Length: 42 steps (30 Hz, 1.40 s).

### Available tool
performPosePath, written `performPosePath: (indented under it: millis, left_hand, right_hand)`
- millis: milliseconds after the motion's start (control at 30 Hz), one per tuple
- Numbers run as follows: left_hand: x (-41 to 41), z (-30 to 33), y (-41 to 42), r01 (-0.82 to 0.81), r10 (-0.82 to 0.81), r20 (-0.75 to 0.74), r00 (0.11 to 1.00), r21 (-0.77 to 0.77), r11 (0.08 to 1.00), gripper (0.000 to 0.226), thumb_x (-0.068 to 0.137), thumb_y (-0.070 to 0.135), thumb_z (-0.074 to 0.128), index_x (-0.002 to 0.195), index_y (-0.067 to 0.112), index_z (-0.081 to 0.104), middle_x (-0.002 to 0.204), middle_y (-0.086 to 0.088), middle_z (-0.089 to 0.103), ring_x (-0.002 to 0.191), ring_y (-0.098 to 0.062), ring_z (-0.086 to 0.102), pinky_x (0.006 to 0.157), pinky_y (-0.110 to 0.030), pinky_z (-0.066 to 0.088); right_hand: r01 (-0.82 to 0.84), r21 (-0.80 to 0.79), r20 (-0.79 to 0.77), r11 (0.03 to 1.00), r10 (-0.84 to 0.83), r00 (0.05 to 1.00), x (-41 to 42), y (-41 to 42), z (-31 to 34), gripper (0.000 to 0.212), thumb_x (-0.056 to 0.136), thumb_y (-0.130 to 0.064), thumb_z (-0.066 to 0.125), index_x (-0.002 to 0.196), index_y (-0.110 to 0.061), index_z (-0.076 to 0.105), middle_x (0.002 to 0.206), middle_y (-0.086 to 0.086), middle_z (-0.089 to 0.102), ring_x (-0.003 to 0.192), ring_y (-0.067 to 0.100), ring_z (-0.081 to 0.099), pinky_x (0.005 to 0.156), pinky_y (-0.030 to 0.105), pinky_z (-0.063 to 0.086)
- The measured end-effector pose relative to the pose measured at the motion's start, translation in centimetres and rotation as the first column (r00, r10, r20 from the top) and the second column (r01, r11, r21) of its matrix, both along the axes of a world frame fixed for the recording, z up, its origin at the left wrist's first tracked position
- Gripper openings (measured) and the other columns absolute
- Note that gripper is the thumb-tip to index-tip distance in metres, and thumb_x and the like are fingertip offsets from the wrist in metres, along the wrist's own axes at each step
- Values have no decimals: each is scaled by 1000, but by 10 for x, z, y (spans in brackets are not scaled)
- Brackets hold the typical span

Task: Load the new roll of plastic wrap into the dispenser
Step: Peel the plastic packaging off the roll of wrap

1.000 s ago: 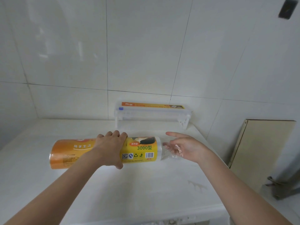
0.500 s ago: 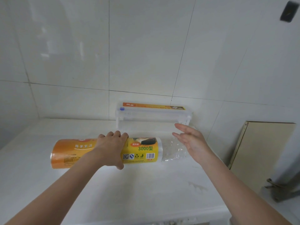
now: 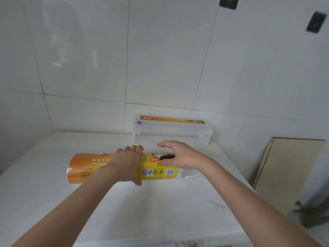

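Right hand (image 3: 179, 155) has moved onto roll (image 3: 124, 168); dispenser (image 3: 172, 129) behind.

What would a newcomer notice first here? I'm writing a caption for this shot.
The orange-and-yellow labelled roll of plastic wrap lying across the white countertop, with the left hand gripping its middle and the right hand over its right part. Behind it, against the tiled wall, sits the clear plastic dispenser.

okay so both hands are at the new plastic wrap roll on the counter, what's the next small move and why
Probably close the right hand on the roll and lift it. The left hand already grips its middle, the roll lies on the counter in its printed wrapper, and the dispenser sits behind.
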State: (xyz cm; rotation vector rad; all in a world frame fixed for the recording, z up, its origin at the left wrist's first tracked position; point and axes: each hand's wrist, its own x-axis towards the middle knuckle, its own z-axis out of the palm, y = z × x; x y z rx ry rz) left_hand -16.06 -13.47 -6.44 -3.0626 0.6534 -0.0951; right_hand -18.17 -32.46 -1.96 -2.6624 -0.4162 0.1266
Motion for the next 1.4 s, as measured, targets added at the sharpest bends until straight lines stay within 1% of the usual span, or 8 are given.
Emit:
performPosePath:
  millis: [133,467,600,800,900,1000,1200,1400]
  left_hand:
    - [-5,5,12,-22,22,-10,1000,-45,999,94,56,63,75,132,23,37,125,3,46,116,-18,50,99,-35,39]
    - [-28,-1,89,-277,267,-75,961,-312,909,101,60,55,78,143,23,30,149,-2,25,141,-23,18,117,-34,18]
    - [-39,-3,109,-412,371,-189,909,-532,739,109,59,40,86,146,16,25,151,-8,17,142,-26,15,115,-36,26]
    - [-43,-12,135,-573,332,-485,809,-777,260,93,60,22,89,136,8,37,122,-7,51,103,-22,52,81,-30,43]
    - [-42,-16,141,-604,287,-544,789,-771,200,82,59,25,89,127,9,46,115,-6,57,99,-21,55,70,-25,43]
    - [-41,-15,144,-662,223,-629,744,-740,122,96,36,46,91,118,11,55,113,-6,64,104,-23,60,88,-34,50]
    - [-44,-13,140,-696,51,-698,715,-702,152,91,30,53,85,106,7,67,108,-6,70,106,-22,62,98,-36,48]
    - [-39,-9,118,-728,-146,-752,643,-659,187,56,68,18,78,118,1,60,125,-9,60,117,-21,48,97,-32,27]
  right_hand:
    - [-110,-221,-53,969,100,994,4,31,-3,82,79,-35,72,147,-20,29,147,1,40,132,19,41,106,30,36]
    - [-212,-319,-38,924,211,977,17,109,-19,73,68,-36,79,129,-15,45,126,8,52,114,27,51,97,43,44]
    - [-238,-379,-44,894,240,970,18,130,-22,86,65,-40,82,134,-15,38,131,8,50,120,28,49,100,42,42]
    - [-264,-403,-57,876,264,963,19,156,-21,101,60,-48,82,141,-20,30,135,5,48,123,27,48,101,43,42]
    - [-264,-422,-52,867,268,962,21,163,-23,103,57,-50,83,140,-22,29,131,4,50,119,26,51,97,42,45]
    - [-252,-428,-22,868,269,963,22,163,-27,100,57,-52,82,138,-24,30,126,1,52,114,25,54,91,40,48]
    - [-237,-421,34,876,277,960,20,149,-31,92,59,-55,77,136,-31,32,123,-5,54,110,21,55,87,37,48]
    - [-204,-424,66,882,255,965,17,121,-31,91,58,-57,75,135,-35,31,122,-9,53,108,18,54,83,34,45]
